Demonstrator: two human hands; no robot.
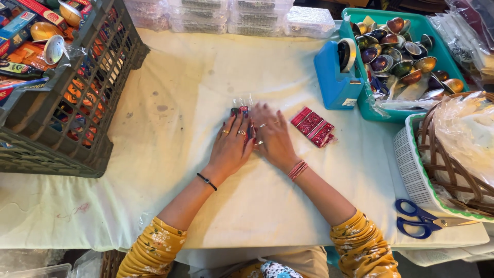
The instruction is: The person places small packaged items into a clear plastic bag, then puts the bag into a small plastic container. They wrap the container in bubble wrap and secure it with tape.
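From the head camera, both hands lie flat on the pale table (170, 170). The left hand (231, 146) and the right hand (272, 136) press side by side on a small clear packet (242, 105) with something red inside. Their fingers are stretched out, so neither grip is closed around it. A red patterned pouch (312, 126) lies just beside the right hand. Blue scissors (419, 219) lie far right.
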